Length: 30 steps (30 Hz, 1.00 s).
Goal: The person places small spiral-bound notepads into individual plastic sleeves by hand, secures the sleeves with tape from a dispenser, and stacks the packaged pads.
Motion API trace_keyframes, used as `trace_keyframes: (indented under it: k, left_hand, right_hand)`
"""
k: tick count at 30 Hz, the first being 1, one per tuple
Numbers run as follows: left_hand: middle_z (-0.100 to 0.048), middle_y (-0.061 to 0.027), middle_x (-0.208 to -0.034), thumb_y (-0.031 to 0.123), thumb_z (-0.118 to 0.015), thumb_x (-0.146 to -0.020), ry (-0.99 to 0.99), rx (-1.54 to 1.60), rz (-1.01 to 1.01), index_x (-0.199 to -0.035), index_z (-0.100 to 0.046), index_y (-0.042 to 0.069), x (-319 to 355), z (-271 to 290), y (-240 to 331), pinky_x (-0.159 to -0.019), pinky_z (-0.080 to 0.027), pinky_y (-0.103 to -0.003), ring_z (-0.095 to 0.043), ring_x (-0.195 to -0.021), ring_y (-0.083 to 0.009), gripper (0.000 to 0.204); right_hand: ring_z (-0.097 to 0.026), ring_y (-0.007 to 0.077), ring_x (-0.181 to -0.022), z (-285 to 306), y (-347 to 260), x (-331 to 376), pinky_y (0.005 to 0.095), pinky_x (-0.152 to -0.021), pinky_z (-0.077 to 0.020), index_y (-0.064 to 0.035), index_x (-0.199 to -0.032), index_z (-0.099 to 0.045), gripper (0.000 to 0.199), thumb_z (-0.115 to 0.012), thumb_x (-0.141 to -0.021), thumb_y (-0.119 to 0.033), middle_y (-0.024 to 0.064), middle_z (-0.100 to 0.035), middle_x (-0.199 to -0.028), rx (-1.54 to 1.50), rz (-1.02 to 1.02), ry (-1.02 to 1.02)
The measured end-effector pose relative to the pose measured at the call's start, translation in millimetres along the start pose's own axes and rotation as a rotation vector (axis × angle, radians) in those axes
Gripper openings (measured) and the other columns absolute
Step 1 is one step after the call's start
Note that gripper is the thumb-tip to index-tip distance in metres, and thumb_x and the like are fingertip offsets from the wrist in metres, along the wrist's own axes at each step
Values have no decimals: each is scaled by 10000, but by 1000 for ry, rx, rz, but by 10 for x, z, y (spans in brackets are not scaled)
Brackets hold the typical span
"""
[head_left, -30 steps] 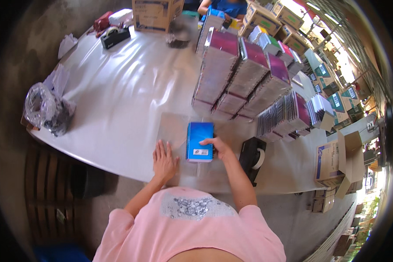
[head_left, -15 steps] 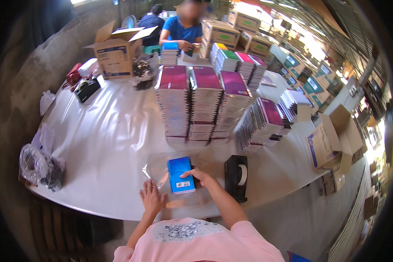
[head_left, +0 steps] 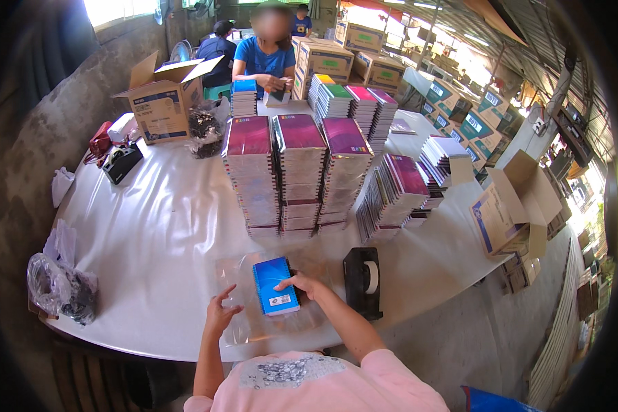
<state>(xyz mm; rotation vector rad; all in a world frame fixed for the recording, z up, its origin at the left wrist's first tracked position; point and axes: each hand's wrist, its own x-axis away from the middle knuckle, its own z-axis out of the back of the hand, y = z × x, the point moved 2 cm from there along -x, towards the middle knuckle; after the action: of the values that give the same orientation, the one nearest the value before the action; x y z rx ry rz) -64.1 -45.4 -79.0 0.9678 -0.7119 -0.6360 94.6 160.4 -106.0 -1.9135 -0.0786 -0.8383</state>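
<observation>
A small blue spiral notebook (head_left: 270, 272) lies on a clear plastic sheet (head_left: 244, 332) near the table's front edge. It looks thick, perhaps a stack of several. My right hand (head_left: 304, 284) grips its right side, thumb on the cover and the other fingers hidden along the edge. On the left, my left hand (head_left: 220, 313) hovers at the sheet's left edge, fingers spread, with nothing seen in it. A black tape dispenser (head_left: 353, 285) with a roll of tape stands right of my right hand.
Tall stacks of maroon notebooks (head_left: 299, 134) rise beyond the sheet, with more notebooks (head_left: 395, 192) to their right. Open cartons (head_left: 159, 113) stand far left and right (head_left: 501, 213). Plastic bags (head_left: 62, 278) sit at the left edge. A person in blue (head_left: 264, 62) works across the table.
My left hand has lifted from lying flat on the sheet, its fingers now spread. My right hand stays on the blue notebook, which is slightly tilted. The whole view has shifted.
</observation>
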Motion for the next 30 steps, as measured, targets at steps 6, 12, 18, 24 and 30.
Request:
trace_keyframes:
  k: [6,12,18,24,30]
  left_hand:
    - [-662,-102,-825,113,-664,-773,-44,299,124,-1137,-629,135,-96,107,-117,-656,-483,-285,-599,-684,-116,367]
    - [-676,-80,-846,80,-622,-792,-43,-157,52,-1105,-626,17,-74,85,94,-588,-466,-240,-594,-646,-107,319]
    - [-687,-79,-878,121,-662,-752,-33,-15,-138,-1086,-637,47,-185,63,-123,-599,-498,-280,-633,-620,-138,344]
    - [-673,-132,-840,149,-685,-747,-74,-171,-102,-1171,-582,78,-154,52,113,-612,-502,-314,-646,-601,-169,442]
    - [-627,-182,-1051,122,-705,-713,-85,-62,-86,-1282,-473,75,-90,35,85,-668,-507,-322,-648,-629,-196,616]
  right_hand:
    - [-621,211,-876,-43,-9,-5,351,-804,-508,-34,-1069,-568,503,-764,-616,-135,102,-629,-992,-14,-16,-33]
    - [-623,207,-876,-43,-75,114,349,-804,-512,-32,-1076,-569,521,-771,-610,-147,106,-631,-992,-18,-29,-31]
    - [-624,219,-879,-39,-59,36,370,-796,-518,-31,-1080,-568,509,-764,-621,-132,115,-629,-1002,-57,-29,-62]
    - [-602,269,-970,-86,-102,153,427,-889,-477,-26,-1152,-517,527,-721,-674,-107,142,-602,-1084,-238,-232,-164]
    - [-621,232,-906,-56,-273,219,358,-851,-492,-23,-1095,-566,479,-716,-659,-151,118,-625,-1025,-99,-61,-75]
